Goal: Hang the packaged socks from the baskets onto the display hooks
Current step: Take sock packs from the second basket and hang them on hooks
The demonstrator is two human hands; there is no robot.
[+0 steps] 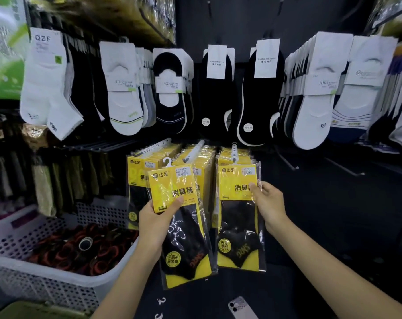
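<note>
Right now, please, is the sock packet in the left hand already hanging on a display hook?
No, the left hand holds the packet tilted, its hanger hooked on nothing.

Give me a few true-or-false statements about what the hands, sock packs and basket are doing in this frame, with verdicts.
1. The left hand grips a yellow sock pack. True.
2. That pack already hangs on a display hook. False: its white hanger is free, in front of the hung rows.
3. The right hand holds nothing. False: it pinches the edge of the front hung pack.
4. A white perforated basket stands at the left. True.
5. The phone lies in the basket. False: it lies on the dark surface below the packs.
</note>
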